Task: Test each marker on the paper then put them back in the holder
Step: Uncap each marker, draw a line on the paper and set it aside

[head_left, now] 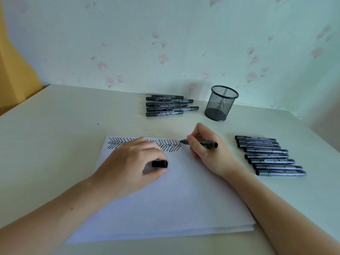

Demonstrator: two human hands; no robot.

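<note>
A home room: floral wallpaper [165,43] behind a pale desk [55,116], yellow curtain [12,61] at left.

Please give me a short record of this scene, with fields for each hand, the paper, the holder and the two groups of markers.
left hand: rests on the paper, grip on a black cap
right hand: holds an uncapped marker, tip at the right end of the marks
paper: white stack, one row of black zigzag marks along the far edge
holder: black mesh cup, upright, looks empty
far markers: loose pile left of the holder
right markers: capped, in a neat row beside the right hand
</note>
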